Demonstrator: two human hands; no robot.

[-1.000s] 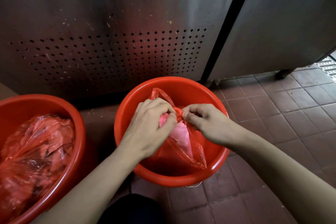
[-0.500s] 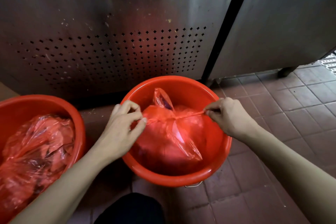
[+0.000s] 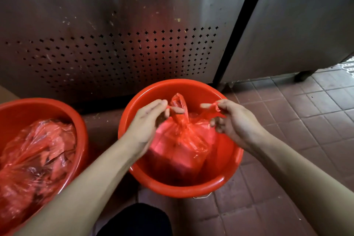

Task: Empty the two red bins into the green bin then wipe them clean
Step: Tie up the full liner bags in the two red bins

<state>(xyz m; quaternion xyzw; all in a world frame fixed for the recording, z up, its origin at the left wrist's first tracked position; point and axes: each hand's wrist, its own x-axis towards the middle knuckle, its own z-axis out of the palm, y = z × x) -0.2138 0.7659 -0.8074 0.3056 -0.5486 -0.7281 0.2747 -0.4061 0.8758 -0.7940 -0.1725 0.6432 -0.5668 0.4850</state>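
Two red bins stand on the tiled floor. The middle red bin (image 3: 214, 184) holds a red plastic bag (image 3: 183, 143) knotted at its top. My left hand (image 3: 147, 124) pinches one thin handle strand of the bag above the bin. My right hand (image 3: 233, 119) pinches the other strand, which loops over its thumb and forefinger. The second red bin (image 3: 47, 105) at the left holds a crumpled red bag liner (image 3: 36, 157) with waste inside. No green bin is in view.
A stainless steel cabinet (image 3: 118, 34) with a perforated vent panel rises right behind the bins. A second steel door (image 3: 306, 21) stands to the right on a caster (image 3: 303, 75). Brown floor tiles (image 3: 306, 120) spread to the right. My dark trouser knee (image 3: 138, 220) shows at the bottom.
My hands pulled the bag's strands apart to tighten the knot, then came back closer together and higher, each still pinching a strand end.
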